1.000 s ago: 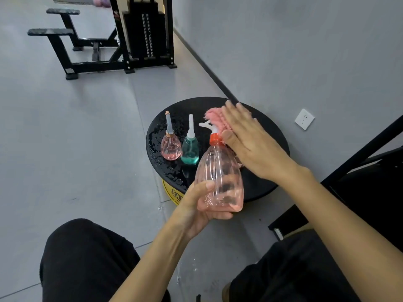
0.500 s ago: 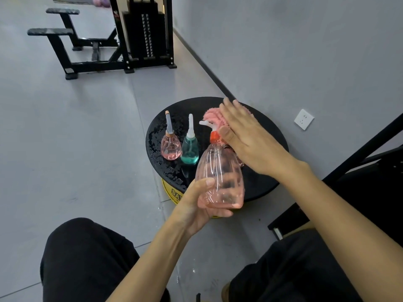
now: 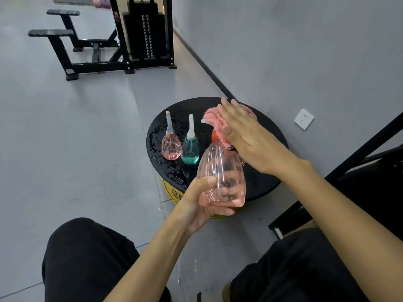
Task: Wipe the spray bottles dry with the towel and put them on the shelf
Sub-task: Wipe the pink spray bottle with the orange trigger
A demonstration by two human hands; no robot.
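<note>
- The pink bottle (image 3: 221, 171) is gripped at its base by the left hand (image 3: 196, 205) and steadied above the bench (image 3: 261, 184) edge.
- The towel (image 3: 212, 116) is pressed onto its neck by the flat, straight-fingered right hand (image 3: 246, 136), evidently for drying.

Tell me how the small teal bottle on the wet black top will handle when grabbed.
The teal bottle probably tips easily: a tall thin nozzle over a small rounded body. Likely light, being small see-through plastic. Possibly slippery, since droplets dot the black top around it.
</note>
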